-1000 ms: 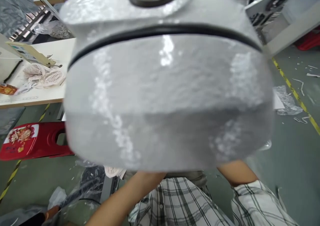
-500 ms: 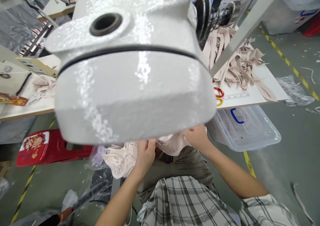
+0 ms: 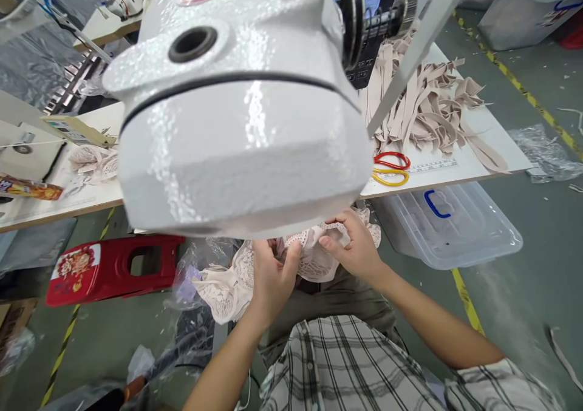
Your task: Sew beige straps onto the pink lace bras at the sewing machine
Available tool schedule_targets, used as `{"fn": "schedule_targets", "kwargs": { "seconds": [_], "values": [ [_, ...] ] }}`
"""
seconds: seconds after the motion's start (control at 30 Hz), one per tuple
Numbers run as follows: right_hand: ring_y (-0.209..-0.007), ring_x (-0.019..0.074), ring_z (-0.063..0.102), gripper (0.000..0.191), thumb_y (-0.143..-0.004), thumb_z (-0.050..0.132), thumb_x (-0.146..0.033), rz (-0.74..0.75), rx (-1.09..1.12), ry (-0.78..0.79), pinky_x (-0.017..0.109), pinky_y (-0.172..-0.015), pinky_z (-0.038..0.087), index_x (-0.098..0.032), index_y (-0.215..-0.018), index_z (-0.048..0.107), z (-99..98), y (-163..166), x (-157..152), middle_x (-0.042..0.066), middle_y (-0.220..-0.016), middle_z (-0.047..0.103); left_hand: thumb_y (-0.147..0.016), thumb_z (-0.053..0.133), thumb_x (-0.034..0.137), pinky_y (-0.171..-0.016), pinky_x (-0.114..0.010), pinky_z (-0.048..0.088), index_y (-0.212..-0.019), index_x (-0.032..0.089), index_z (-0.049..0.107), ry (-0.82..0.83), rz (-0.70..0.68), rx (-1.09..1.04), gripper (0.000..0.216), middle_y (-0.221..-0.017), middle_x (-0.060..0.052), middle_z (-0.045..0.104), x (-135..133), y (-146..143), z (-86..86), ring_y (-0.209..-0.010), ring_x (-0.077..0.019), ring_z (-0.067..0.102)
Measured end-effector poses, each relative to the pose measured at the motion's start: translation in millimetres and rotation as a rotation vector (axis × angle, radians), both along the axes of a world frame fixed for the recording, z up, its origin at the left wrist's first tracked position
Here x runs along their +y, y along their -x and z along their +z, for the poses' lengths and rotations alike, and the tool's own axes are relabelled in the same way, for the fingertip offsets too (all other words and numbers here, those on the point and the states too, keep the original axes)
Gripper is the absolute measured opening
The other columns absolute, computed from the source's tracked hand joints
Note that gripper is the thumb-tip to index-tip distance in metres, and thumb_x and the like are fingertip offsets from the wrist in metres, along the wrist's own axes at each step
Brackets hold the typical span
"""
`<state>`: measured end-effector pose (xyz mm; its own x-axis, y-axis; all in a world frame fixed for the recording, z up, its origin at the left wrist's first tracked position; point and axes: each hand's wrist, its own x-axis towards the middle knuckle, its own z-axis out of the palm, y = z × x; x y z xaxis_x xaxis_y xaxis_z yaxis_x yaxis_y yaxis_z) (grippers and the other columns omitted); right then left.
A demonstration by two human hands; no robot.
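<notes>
Two hands busy: left hand (image 3: 274, 274) and right hand (image 3: 359, 250) grip pale-pink scalloped lace fabric (image 3: 316, 269), just off the near edge of the flat white worktop (image 3: 485, 122). Light, even tension should prevent puckers!

- A glossy white metal machine head (image 3: 248, 156) hides part of the pale pink lace fabric (image 3: 315, 266).
- A shiny orange packet (image 3: 31, 187), cropped at left.

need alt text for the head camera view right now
A person's left hand and right hand hold pale lace fabric below a white machine head. Beige strips lie on the table at right; a red stool is at left.
</notes>
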<state>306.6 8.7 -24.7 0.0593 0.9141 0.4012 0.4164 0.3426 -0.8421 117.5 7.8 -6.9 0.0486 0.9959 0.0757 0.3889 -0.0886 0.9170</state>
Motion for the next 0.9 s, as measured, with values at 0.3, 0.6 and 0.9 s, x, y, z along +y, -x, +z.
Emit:
{"fn": "schedule_targets", "kwargs": {
  "seconds": [0.3,0.6,0.9],
  "values": [
    [-0.093,0.0227,0.064,0.038,-0.095,0.054,-0.057,0.036,-0.055,0.02,0.038,-0.08,0.054,-0.022,-0.109,0.058,-6.1,-7,-4,0.009,-0.102,0.067,-0.093,0.063,0.037,-0.085,-0.033,0.05,-0.11,0.02,0.048,-0.05,0.019,0.054,0.029,-0.106,-0.008,0.057,-3,2,6.3,-0.099,-0.0199,0.061],
    [-0.089,0.0248,0.066,0.047,-0.1,0.04,-0.06,0.16,-0.293,0.073,0.037,-0.076,0.053,-0.02,-0.111,0.062,-18.3,-28,-11,0.012,-0.097,0.071,-0.092,0.06,0.04,-0.078,-0.029,0.051,-0.103,0.02,0.051,0.046,0.036,-0.069,0.024,-0.097,-0.006,0.06,5,8,13.2,-0.091,-0.0182,0.062],
    [-0.063,0.0142,0.058,0.034,-0.1,0.05,-0.042,0.794,-0.197,0.261,0.024,-0.057,0.045,-0.022,-0.08,0.069,-4.3,2,-63,0.002,-0.068,0.064,-0.087,0.061,0.059,-0.063,-0.03,0.053,-0.085,0.019,0.068,0.738,-0.457,-0.405,0.041,-0.079,-0.006,0.072,7,16,20.0,-0.069,-0.0197,0.067]
  ]
}}
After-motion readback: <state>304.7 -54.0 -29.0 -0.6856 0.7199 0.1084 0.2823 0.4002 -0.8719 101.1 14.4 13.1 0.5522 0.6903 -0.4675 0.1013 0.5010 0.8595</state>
